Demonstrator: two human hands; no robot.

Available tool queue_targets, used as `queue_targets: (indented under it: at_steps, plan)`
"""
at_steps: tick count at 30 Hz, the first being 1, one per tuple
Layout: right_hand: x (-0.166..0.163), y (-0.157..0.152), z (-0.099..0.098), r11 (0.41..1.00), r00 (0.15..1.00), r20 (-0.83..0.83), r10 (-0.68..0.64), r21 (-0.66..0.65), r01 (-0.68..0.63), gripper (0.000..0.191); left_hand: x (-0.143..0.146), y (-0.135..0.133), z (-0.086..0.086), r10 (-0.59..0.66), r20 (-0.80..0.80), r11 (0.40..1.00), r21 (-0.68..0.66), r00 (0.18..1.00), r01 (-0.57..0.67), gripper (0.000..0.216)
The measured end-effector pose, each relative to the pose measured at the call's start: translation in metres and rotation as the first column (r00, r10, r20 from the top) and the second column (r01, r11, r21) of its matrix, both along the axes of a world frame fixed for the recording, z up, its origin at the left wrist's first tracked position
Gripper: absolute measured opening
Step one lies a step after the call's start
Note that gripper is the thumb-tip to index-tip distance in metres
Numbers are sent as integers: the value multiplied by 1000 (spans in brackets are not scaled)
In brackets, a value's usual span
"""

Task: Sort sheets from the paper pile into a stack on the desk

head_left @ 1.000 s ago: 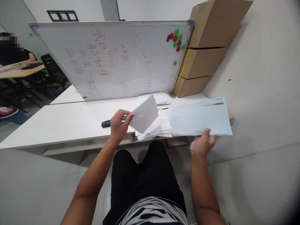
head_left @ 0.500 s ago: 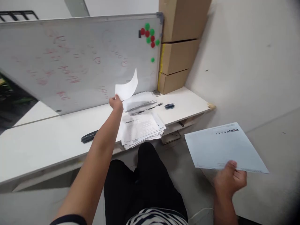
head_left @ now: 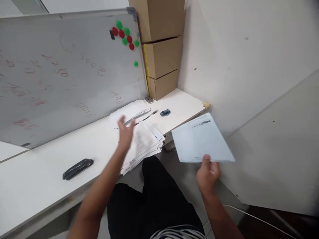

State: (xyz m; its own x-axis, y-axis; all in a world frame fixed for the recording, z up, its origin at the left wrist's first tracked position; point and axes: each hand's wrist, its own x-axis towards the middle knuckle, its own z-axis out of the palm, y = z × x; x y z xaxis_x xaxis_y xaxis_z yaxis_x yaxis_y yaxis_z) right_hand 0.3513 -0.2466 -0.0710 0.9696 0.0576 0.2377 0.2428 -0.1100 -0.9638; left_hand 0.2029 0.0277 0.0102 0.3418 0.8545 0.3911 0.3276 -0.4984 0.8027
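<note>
My right hand [head_left: 207, 172] pinches the near edge of a pale blue printed sheet [head_left: 201, 139], held in the air off the right end of the white desk [head_left: 37, 179]. My left hand [head_left: 125, 132] hovers over a fanned stack of printed papers [head_left: 144, 142] at the desk's front edge; it is blurred, its fingers look spread and nothing is in them. A second pile of papers [head_left: 129, 111] lies behind it, at the foot of the whiteboard.
A whiteboard [head_left: 62, 69] with red writing and red and green magnets [head_left: 124, 35] leans along the back of the desk. Cardboard boxes [head_left: 161, 46] stand stacked in the corner. A black stapler [head_left: 77, 168], a pen [head_left: 146, 117] and a small dark object [head_left: 164, 112] lie on the desk.
My left hand let go of the white sheet at the far pile and drew back over the near stack. My right hand brought the blue sheet up and leftward. The view swung right.
</note>
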Motion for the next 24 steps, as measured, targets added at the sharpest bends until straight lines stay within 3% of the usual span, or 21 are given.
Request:
queue_targets:
  at_steps: [1, 2, 3, 4, 6, 7, 9, 10, 12, 14, 15, 17, 19, 21, 24]
  plan:
    - [-17, 10, 5, 994, 990, 88, 108, -40, -105, 39, -8, -40, 3, -151, 58, 967, -196, 987, 160, 60]
    - [-35, 19, 11, 965, 943, 210, 259, -87, -246, 36, -18, -78, 6, -322, 142, 864, -360, 936, 352, 62]
    - [-53, 25, 16, 909, 841, 345, 416, -150, -388, 35, -28, -113, 7, -409, 251, 743, -466, 878, 479, 65]
    - [-69, 28, 22, 834, 698, 462, 547, -230, -501, 37, -40, -141, 8, -404, 343, 653, -541, 848, 530, 69]
    - [-96, 30, 29, 689, 403, 593, 697, -399, -605, 48, -65, -175, 9, -217, 449, 598, -641, 867, 481, 66]
    - [-105, 29, 31, 634, 294, 610, 736, -467, -617, 54, -78, -183, 9, -110, 469, 590, -679, 877, 437, 63]
    - [-116, 25, 30, 551, 163, 608, 777, -533, -642, 65, -108, -186, 7, 47, 471, 571, -736, 881, 363, 56]
    - [-117, 24, 28, 526, 144, 605, 783, -521, -672, 69, -123, -185, 5, 85, 466, 561, -753, 880, 345, 54]
    - [-115, 23, 22, 502, 235, 549, 802, -408, -763, 75, -149, -185, 0, 101, 460, 552, -764, 882, 335, 51]
    - [-110, 26, 18, 451, 374, 329, 867, -200, -870, 81, -168, -189, -2, 107, 473, 578, -745, 874, 333, 51]
    - [-107, 29, 17, 395, 378, 170, 910, -80, -915, 84, -174, -192, -2, 111, 487, 594, -731, 866, 335, 52]
    - [-102, 36, 18, 250, 237, -98, 967, 155, -956, 82, -183, -197, -2, 117, 517, 617, -707, 848, 345, 52]
    - [-100, 41, 21, 146, 82, -211, 974, 309, -940, 70, -188, -201, -2, 103, 538, 625, -689, 837, 366, 50]
    - [-98, 41, 24, 141, 57, -235, 970, 360, -922, 51, -194, -203, -4, 88, 537, 647, -671, 839, 362, 46]
    - [-93, 37, 31, 262, 208, -192, 959, 327, -908, 36, -203, -203, -7, 125, 464, 729, -643, 877, 236, 40]
